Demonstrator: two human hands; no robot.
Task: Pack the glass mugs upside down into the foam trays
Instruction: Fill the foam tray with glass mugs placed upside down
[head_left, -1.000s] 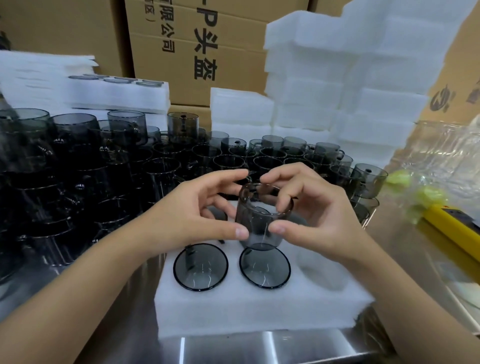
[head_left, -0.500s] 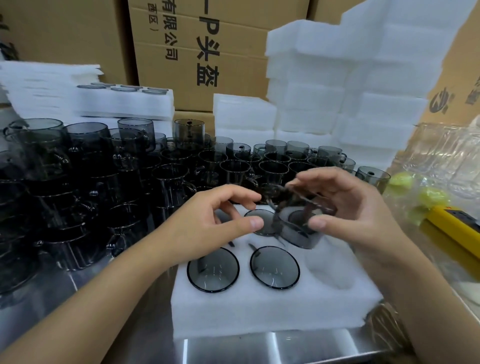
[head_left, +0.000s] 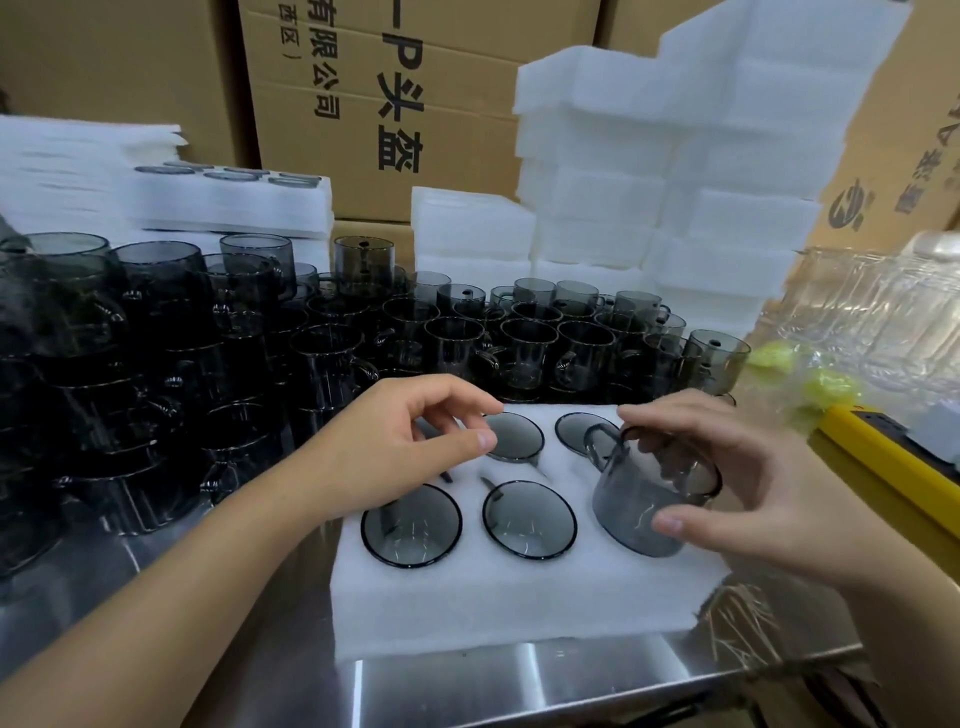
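The glass mug (head_left: 628, 514) in my right hand (head_left: 763, 499) is of smoky grey, see-through, with a darker, almost black line at the rim. The foam tray (head_left: 519, 603) is plain white, and the packed mugs (head_left: 411, 525) in it show as grey discs, each with a thin black ring. The loose mugs (head_left: 519, 343) behind have the same grey, nearly black at the left. The foam stacks (head_left: 675, 156) are white. The cardboard boxes (head_left: 467, 130) are brown with black printed characters. The desk (head_left: 519, 686) is silver-grey metal with light streaks. At the right lies a bright yellow bar (head_left: 893, 467).
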